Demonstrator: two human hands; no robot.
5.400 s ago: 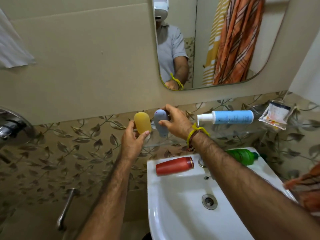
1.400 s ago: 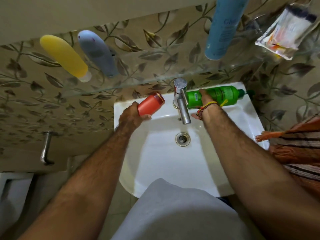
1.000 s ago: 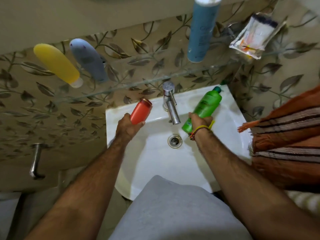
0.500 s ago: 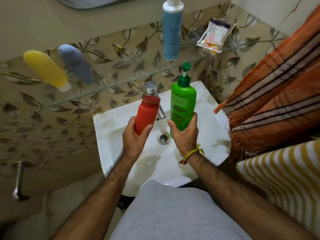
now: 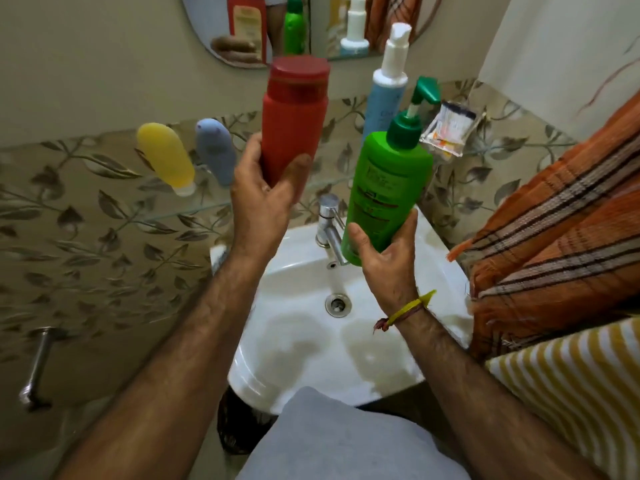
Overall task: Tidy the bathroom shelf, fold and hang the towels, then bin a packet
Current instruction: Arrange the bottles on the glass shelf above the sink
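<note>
My left hand grips a red bottle by its lower half and holds it upright above the sink. My right hand grips the base of a green pump bottle, also upright. Behind them runs the glass shelf. On it stand a yellow bottle and a grey-blue bottle on their caps at the left, a blue pump bottle in the middle, and a clear packet at the right.
A white sink with a chrome tap lies below my hands. An orange striped towel and a yellow striped towel hang at the right. A mirror is above, and a metal pipe is low on the left wall.
Both hands picked the red and green bottles off the sink rim and raised them upright toward the shelf. The blue pump bottle, earlier lying flat, now stands upright.
</note>
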